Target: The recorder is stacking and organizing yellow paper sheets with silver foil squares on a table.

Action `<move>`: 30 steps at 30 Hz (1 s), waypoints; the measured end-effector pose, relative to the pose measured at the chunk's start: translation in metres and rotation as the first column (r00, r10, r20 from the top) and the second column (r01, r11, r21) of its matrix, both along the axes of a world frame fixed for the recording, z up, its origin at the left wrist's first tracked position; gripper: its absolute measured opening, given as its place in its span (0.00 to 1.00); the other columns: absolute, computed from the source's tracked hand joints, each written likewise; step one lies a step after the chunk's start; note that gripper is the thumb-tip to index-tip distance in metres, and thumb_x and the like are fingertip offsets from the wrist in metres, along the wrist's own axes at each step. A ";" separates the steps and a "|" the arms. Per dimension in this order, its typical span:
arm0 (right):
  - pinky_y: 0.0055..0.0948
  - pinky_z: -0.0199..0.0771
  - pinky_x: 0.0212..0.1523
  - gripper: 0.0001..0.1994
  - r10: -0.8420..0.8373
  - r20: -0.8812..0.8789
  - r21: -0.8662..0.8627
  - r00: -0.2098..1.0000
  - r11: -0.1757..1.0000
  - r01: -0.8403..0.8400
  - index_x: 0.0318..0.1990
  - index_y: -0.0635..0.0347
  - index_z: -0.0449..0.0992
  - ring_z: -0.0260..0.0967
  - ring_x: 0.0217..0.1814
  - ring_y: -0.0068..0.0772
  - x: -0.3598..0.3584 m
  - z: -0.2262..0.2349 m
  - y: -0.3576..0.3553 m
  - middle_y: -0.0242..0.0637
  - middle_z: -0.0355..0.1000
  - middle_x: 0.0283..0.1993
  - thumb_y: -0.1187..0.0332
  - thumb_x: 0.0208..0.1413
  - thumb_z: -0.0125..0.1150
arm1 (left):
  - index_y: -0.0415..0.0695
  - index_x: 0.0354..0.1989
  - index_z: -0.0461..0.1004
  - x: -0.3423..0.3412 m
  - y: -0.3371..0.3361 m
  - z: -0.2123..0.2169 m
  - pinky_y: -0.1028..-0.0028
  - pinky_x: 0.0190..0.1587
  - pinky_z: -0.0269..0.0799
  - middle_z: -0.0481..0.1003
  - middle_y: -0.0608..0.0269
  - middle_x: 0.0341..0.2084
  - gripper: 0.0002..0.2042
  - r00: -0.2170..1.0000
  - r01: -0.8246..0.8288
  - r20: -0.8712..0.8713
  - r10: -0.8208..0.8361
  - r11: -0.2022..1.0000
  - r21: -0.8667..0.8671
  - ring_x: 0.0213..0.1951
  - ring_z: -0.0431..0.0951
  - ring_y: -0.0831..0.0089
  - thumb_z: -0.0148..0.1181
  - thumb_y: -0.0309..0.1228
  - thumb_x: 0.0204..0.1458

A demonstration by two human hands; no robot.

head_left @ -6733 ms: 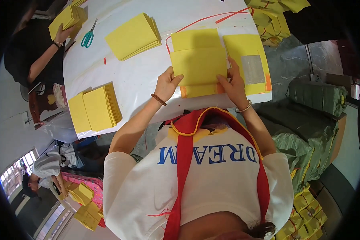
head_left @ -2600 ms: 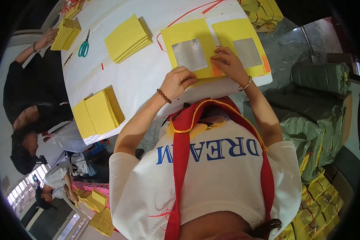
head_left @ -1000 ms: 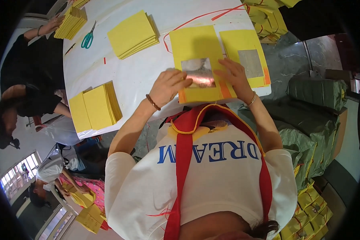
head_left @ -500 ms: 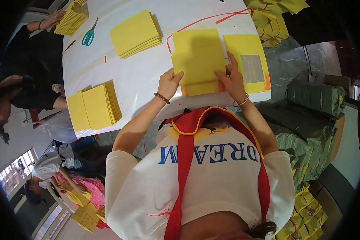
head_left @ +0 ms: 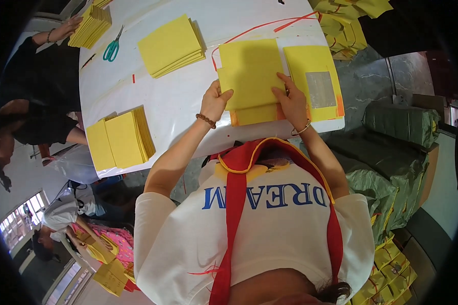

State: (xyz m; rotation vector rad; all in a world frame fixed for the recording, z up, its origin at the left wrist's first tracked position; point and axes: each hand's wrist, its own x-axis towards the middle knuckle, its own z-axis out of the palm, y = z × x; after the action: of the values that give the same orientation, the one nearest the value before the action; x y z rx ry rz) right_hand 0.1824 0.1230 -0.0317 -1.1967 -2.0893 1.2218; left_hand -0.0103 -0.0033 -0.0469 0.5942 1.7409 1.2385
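Note:
A small stack of yellow paper sheets [head_left: 252, 76] lies in front of me, with another yellow sheet with orange-marked corners [head_left: 254, 117] showing beneath its near edge. My left hand [head_left: 216, 98] pinches the stack's left edge, thumb on top. On the right edge my right hand [head_left: 291, 98] is closed too, thumb and forefinger over the paper; its other fingers are partly hidden. Just right of that hand lies a yellow pile with a pale silver-grey rectangle and orange edge [head_left: 320, 89].
The white table [head_left: 188, 101] also bears a fanned yellow pile [head_left: 170, 46], a folded yellow stack [head_left: 122, 137], teal-handled scissors [head_left: 112, 50] and red ribbon [head_left: 259, 24]. At far left a co-worker's hand [head_left: 66, 28] touches more paper. Dark green wrapped bales [head_left: 381, 168] stand at right.
My right fingers have slid down and curled closer to the paper's edge. The top sheets in my hands have shifted slightly toward me and to the left.

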 end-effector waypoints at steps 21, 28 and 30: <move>0.42 0.56 0.58 0.27 0.040 0.287 0.448 0.957 0.878 -0.170 0.59 0.57 0.63 0.60 0.60 0.36 0.002 0.016 -0.014 0.42 0.61 0.60 0.60 0.52 0.57 | 0.52 0.61 0.60 0.039 0.005 0.007 0.54 0.61 0.47 0.55 0.56 0.62 0.29 0.154 0.515 -0.925 -0.347 0.828 -0.224 0.63 0.52 0.55 0.55 0.47 0.50; 0.60 0.34 0.64 0.31 0.198 0.537 0.480 0.820 0.728 -0.490 0.64 0.58 0.53 0.39 0.72 0.37 0.011 -0.005 -0.020 0.38 0.43 0.70 0.51 0.58 0.43 | 0.53 0.60 0.61 0.036 0.011 0.006 0.54 0.59 0.50 0.57 0.57 0.60 0.28 0.118 0.522 -0.949 -0.293 0.831 -0.192 0.61 0.55 0.55 0.55 0.47 0.50; 0.53 0.40 0.65 0.27 0.207 0.499 0.463 0.841 0.757 -0.461 0.62 0.60 0.57 0.44 0.70 0.40 0.009 0.001 -0.021 0.40 0.48 0.69 0.55 0.59 0.44 | 0.49 0.58 0.63 0.032 0.013 0.010 0.55 0.54 0.59 0.62 0.53 0.57 0.27 0.009 0.546 -0.974 -0.228 0.817 -0.186 0.57 0.61 0.55 0.55 0.42 0.48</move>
State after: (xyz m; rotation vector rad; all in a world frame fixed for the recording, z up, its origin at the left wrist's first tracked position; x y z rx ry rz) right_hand 0.1910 0.1019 -0.0306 -0.8523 -2.8200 0.3760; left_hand 0.0213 0.0099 -0.0370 2.3782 2.0960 0.5067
